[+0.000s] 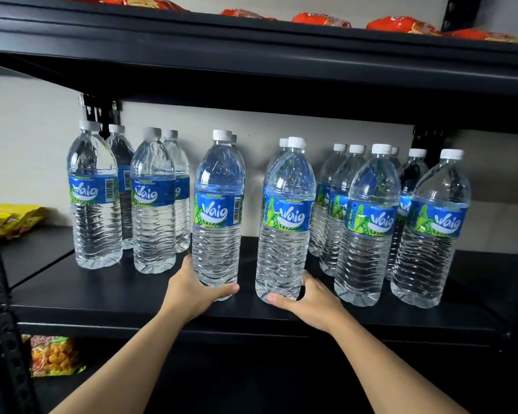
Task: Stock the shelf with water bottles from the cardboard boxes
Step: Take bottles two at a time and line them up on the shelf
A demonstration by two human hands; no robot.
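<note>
Several clear water bottles with blue and green labels and white caps stand upright on the black middle shelf [108,291]. My left hand [192,289] grips the base of one bottle [217,210] at the shelf's centre front. My right hand [307,300] grips the base of another bottle [287,219] just to its right. Both held bottles are upright at the shelf surface. More bottles stand in rows at the left [95,198] and at the right [431,231]. No cardboard box is in view.
The upper shelf board [251,52] hangs low over the bottle caps and carries red snack packets [401,25]. Yellow packets [12,219] lie at the far left of the middle shelf. A snack packet [53,355] sits on the lower shelf. A black upright post [3,324] stands at the left.
</note>
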